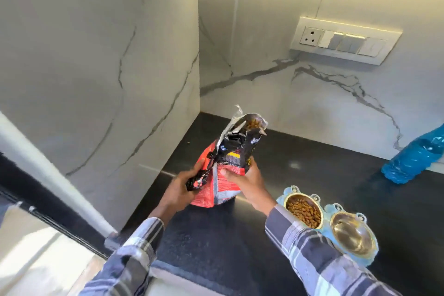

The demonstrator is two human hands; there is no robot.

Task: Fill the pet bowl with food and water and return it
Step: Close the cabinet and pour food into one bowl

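Note:
A red and black pet food bag (228,170) stands upright on the black counter (300,175), its torn top open and brown kibble showing inside. My left hand (182,187) grips the bag's crumpled left side. My right hand (247,182) holds its right side, thumb across the front. To the right sits a light blue double pet bowl (326,209). Its left steel dish (304,209) is full of kibble. Its right steel dish (352,233) holds no food.
A blue plastic water bottle (415,156) lies tilted against the marble back wall at the right edge. A switch and socket plate (343,41) is on the wall above. A marble side wall closes the counter's left end. One stray kibble (189,143) lies by the corner.

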